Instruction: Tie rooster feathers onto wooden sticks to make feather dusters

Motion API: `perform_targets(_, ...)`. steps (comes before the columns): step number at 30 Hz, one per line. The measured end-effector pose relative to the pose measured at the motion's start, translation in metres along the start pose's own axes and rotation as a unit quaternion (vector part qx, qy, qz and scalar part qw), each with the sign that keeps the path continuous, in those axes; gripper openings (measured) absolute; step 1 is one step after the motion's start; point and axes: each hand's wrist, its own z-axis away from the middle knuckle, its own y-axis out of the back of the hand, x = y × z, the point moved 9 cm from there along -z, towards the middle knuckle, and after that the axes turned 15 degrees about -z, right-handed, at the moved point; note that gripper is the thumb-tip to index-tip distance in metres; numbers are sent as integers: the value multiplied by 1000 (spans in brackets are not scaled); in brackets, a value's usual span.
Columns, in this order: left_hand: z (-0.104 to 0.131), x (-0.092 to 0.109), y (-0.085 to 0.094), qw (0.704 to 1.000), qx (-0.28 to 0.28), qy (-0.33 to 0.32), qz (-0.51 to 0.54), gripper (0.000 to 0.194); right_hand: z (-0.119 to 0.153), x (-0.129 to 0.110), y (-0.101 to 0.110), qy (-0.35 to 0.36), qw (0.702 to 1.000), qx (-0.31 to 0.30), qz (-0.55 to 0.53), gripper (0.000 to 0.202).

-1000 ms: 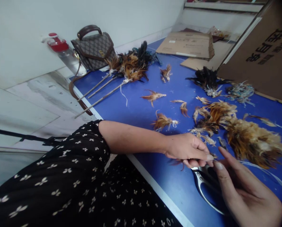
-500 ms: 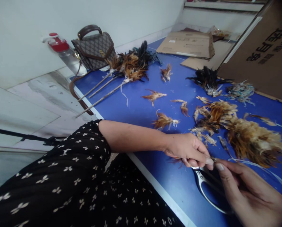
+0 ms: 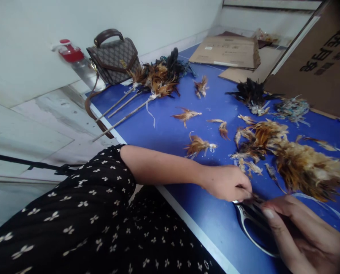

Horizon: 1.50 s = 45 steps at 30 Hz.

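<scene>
My left hand (image 3: 229, 184) reaches across with its fingers curled closed, knuckles up. A small brown feather piece (image 3: 257, 198) shows between its fingertips and my right hand (image 3: 304, 228). The rest of what the left hand holds is hidden under it. Thumb and forefinger of my right hand are pinched together at the near end of this piece; exactly what they grip is unclear. Below both hands lie scissors (image 3: 242, 214), silver-edged handle showing. A pale ribbon (image 3: 315, 201) trails right beyond my right hand. The large tan feather bunch (image 3: 309, 167) lies just past it.
Small feather tufts (image 3: 200, 146) and a black feather bunch (image 3: 251, 95) are spread over the blue table (image 3: 158, 131). Feather dusters (image 3: 124, 118) on sticks lie at left, near a handbag (image 3: 113, 57) and bottle (image 3: 81, 68). Cardboard (image 3: 225, 51) lies behind; a box (image 3: 315, 80) stands right.
My left hand has rolled over, knuckles up, its fingers curling in and hiding the reddish feather tips that showed beneath it. My right hand has shifted slightly right and down, still pinched.
</scene>
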Motion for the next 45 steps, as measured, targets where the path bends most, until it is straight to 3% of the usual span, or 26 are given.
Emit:
perform_targets(3, 0, 15, -9, 996, -42, -70, -26, 20, -4, 0, 1, 3, 1000, 18, -2, 3)
perform_targets(7, -1, 17, -18, 990, -79, -73, 96, 16, 1, 13, 6, -52, 995, 83, -9, 11)
perform_targets(11, 2, 13, -11, 982, -47, -17, 184, 17, 15, 31, 14, -151, 973, 173, -8, 20)
perform_targets(13, 5, 12, -1, 984, -1, 11, 177, 18, 17, 34, 14, -155, 972, 177, -2, 20)
perform_targets(16, 10, 9, 14, 990, 68, 43, 114, 17, 11, 22, 9, -68, 987, 135, 50, 15)
perform_targets(18, 11, 9, 20, 993, 100, 45, 42, 21, 7, 11, -3, 4, 993, 73, 90, 10)
perform_targets(21, 8, 18, 23, 983, 130, -13, -129, 23, 10, 2, -19, 63, 989, -4, 131, 11)
perform_targets(24, 4, 30, 6, 945, 74, -102, -301, 20, 13, 1, -19, 70, 988, -16, 139, 14)
perform_targets(26, 6, 34, -9, 929, 9, -149, -340, 19, 13, 3, -12, 68, 991, 3, 120, 9)
perform_targets(29, 11, 45, -14, 936, -12, -198, -291, 19, 11, 13, 3, 11, 996, 54, 64, 10)
perform_targets(32, 12, 47, 3, 955, 74, -183, -222, 18, 14, 29, 10, -101, 990, 99, 20, 25)
perform_targets(34, 13, 42, 14, 959, 140, -156, -191, 16, 17, 31, 7, -128, 985, 113, 24, 29)
perform_targets(36, 13, 36, 19, 960, 184, -133, -163, 15, 15, 23, 0, -97, 988, 111, 49, 26)
perform_targets(40, 8, 20, 14, 968, 215, -99, -83, 15, 9, 8, -14, -17, 988, 103, 115, 22)
perform_targets(45, 0, 1, 7, 968, 247, -43, 27, 9, 5, 2, -23, 12, 983, 97, 155, 25)
